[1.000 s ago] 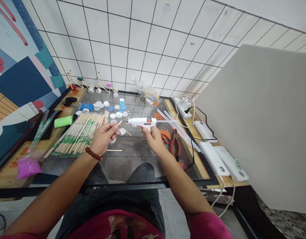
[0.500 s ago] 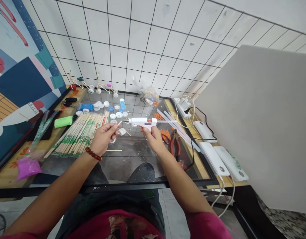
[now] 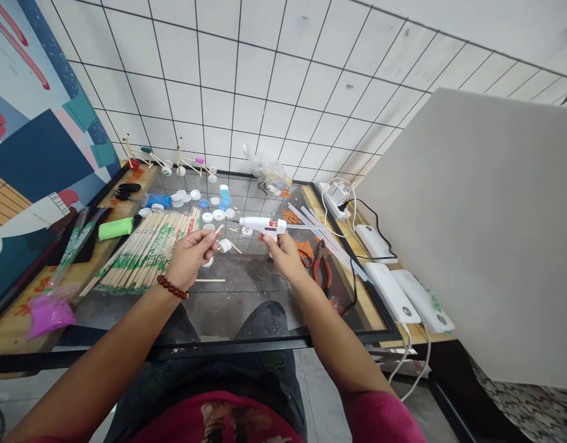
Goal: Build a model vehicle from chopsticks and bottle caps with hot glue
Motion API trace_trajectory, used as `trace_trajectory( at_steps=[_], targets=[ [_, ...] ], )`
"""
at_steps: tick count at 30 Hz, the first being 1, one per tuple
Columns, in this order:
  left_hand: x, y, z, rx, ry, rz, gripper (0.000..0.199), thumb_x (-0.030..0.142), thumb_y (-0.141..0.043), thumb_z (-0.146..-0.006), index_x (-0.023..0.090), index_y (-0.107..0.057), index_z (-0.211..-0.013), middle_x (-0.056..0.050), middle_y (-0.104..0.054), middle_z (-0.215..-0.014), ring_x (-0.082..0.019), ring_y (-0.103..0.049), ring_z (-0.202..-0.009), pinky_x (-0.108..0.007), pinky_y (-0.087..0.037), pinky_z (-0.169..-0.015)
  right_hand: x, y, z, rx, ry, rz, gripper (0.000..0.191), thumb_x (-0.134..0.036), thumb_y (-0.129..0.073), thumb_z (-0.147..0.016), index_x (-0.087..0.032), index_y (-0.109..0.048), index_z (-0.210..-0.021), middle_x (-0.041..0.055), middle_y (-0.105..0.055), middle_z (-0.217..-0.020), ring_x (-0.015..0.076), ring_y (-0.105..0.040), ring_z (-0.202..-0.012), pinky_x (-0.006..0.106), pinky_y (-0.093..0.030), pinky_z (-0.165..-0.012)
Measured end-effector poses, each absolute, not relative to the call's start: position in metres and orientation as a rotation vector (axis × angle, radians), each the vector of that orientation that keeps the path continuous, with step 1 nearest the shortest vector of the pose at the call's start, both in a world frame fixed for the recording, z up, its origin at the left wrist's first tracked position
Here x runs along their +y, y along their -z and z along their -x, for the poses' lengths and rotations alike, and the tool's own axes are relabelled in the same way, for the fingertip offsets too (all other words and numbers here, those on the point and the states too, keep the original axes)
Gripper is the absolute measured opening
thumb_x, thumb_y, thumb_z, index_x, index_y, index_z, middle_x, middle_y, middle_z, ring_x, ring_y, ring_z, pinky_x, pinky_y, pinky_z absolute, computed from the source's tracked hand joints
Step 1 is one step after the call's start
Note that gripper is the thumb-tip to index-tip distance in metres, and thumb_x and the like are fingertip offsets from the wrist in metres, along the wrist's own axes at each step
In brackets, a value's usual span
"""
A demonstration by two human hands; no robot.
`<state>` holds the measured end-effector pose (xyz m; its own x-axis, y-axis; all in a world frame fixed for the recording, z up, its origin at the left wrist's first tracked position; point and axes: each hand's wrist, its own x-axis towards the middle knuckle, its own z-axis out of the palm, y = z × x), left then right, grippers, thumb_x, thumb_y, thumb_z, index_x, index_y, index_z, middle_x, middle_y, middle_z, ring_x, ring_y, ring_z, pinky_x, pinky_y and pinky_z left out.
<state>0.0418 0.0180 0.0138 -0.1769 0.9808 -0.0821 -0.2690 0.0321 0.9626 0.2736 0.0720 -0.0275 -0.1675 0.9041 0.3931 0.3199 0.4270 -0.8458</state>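
Note:
Over the glass table, my right hand (image 3: 283, 253) is wrapped round the grip of a white hot glue gun (image 3: 260, 225), its nozzle pointing left. A clear glue stick (image 3: 306, 227) pokes out of its back. My left hand (image 3: 194, 253) pinches a short piece of wooden stick (image 3: 219, 229) between thumb and fingertips. A small gap lies between the nozzle and that stick. Just beneath, a white bottle cap (image 3: 225, 245) lies beside another bit of stick (image 3: 236, 248). One more thin stick (image 3: 210, 280) rests on the glass below my left hand.
Wrapped chopsticks (image 3: 145, 252) cover the left of the table. White and blue bottle caps (image 3: 219, 215) are scattered behind. Pliers (image 3: 321, 267), spare glue sticks (image 3: 334, 240) and a power strip (image 3: 335, 200) are on the right. Stick models (image 3: 191, 161) stand at the back edge.
The glue gun has drawn slightly right, away from the stick piece, widening the gap at its nozzle. My left hand keeps its pinch almost in place.

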Motion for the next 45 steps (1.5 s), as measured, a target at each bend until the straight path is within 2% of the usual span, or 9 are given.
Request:
trace_trajectory(
  at_steps=[4, 8, 16, 23, 26, 30, 34, 41, 45],
  targets=[
    [0.018, -0.015, -0.041, 1.155, -1.403, -0.865, 0.047, 0.051, -0.092, -0.057, 0.014, -0.071, -0.077, 0.001, -0.058, -0.063, -0.006, -0.045, -0.049, -0.019, -0.028, -0.042, 0.09, 0.018, -0.292, -1.659, -0.596, 1.255, 0.034, -0.041, -0.061, -0.091, -0.019, -0.066, -0.115, 0.0127, -0.075, -0.116, 0.0292, -0.067, -0.108, 0.045, -0.051, -0.099],
    [0.017, -0.014, -0.042, 1.137, -1.391, -0.865, 0.045, 0.048, -0.093, -0.057, 0.014, -0.07, -0.073, 0.0, -0.06, -0.064, -0.006, -0.045, -0.049, -0.018, -0.03, -0.042, 0.106, 0.01, -0.304, -1.617, -0.499, 1.642, 0.03, -0.03, -0.066, -0.085, -0.015, -0.067, -0.112, 0.0163, -0.076, -0.109, 0.0335, -0.07, -0.104, 0.047, -0.052, -0.095],
    [0.017, -0.015, -0.042, 1.13, -1.402, -0.839, 0.045, 0.047, -0.094, -0.056, 0.014, -0.073, -0.078, 0.0, -0.061, -0.064, -0.006, -0.046, -0.049, -0.018, -0.03, -0.041, 0.096, 0.038, -0.277, -1.668, -0.486, 1.657, 0.016, -0.031, -0.068, -0.084, -0.019, -0.07, -0.093, 0.0127, -0.076, -0.088, 0.0308, -0.073, -0.09, 0.04, -0.055, -0.085],
    [0.018, -0.013, -0.041, 1.13, -1.403, -0.825, 0.045, 0.047, -0.093, -0.056, 0.014, -0.073, -0.08, 0.001, -0.06, -0.064, -0.006, -0.045, -0.049, -0.018, -0.029, -0.041, 0.095, 0.056, -0.294, -1.648, -0.388, 1.597, 0.035, -0.028, -0.057, -0.089, -0.016, -0.062, -0.121, 0.017, -0.073, -0.118, 0.0306, -0.068, -0.109, 0.044, -0.053, -0.097],
    [0.017, -0.011, -0.042, 1.132, -1.387, -0.831, 0.043, 0.046, -0.093, -0.058, 0.014, -0.073, -0.078, 0.0, -0.061, -0.064, -0.006, -0.046, -0.05, -0.018, -0.03, -0.041, 0.107, 0.058, -0.297, -1.657, -0.353, 1.597, 0.035, -0.025, -0.054, -0.09, -0.014, -0.059, -0.123, 0.0195, -0.069, -0.125, 0.0308, -0.065, -0.114, 0.046, -0.05, -0.102],
    [0.017, -0.009, -0.044, 1.134, -1.373, -0.836, 0.048, 0.05, -0.094, -0.054, 0.014, -0.072, -0.077, 0.0, -0.061, -0.065, -0.006, -0.046, -0.05, -0.017, -0.03, -0.041, 0.119, 0.059, -0.296, -1.692, -0.321, 1.626, 0.033, -0.022, -0.056, -0.088, -0.012, -0.059, -0.119, 0.0215, -0.067, -0.125, 0.0325, -0.061, -0.118, 0.047, -0.047, -0.105],
    [0.018, -0.008, -0.044, 1.13, -1.37, -0.836, 0.054, 0.053, -0.095, -0.052, 0.013, -0.074, -0.081, 0.0, -0.061, -0.064, -0.006, -0.046, -0.05, -0.017, -0.031, -0.041, 0.11, 0.062, -0.302, -1.745, -0.306, 1.654, 0.034, -0.023, -0.062, -0.084, -0.014, -0.058, -0.116, 0.0187, -0.068, -0.118, 0.0317, -0.062, -0.114, 0.046, -0.047, -0.103],
    [0.019, -0.007, -0.044, 1.125, -1.37, -0.837, 0.049, 0.049, -0.094, -0.056, 0.013, -0.073, -0.081, 0.0, -0.061, -0.064, -0.006, -0.045, -0.049, -0.018, -0.03, -0.041, 0.102, 0.055, -0.312, -1.777, -0.293, 1.731, 0.028, -0.023, -0.057, -0.085, -0.014, -0.057, -0.112, 0.0199, -0.067, -0.116, 0.0339, -0.061, -0.115, 0.05, -0.046, -0.103],
    [0.018, -0.008, -0.045, 1.119, -1.373, -0.823, 0.051, 0.049, -0.095, -0.054, 0.013, -0.075, -0.083, 0.001, -0.061, -0.063, -0.006, -0.046, -0.049, -0.018, -0.029, -0.041, 0.089, 0.038, -0.317, -1.759, -0.282, 1.786, 0.042, -0.027, -0.067, -0.081, -0.011, -0.057, -0.119, 0.0235, -0.065, -0.123, 0.0369, -0.058, -0.121, 0.052, -0.045, -0.107]
  ],
)
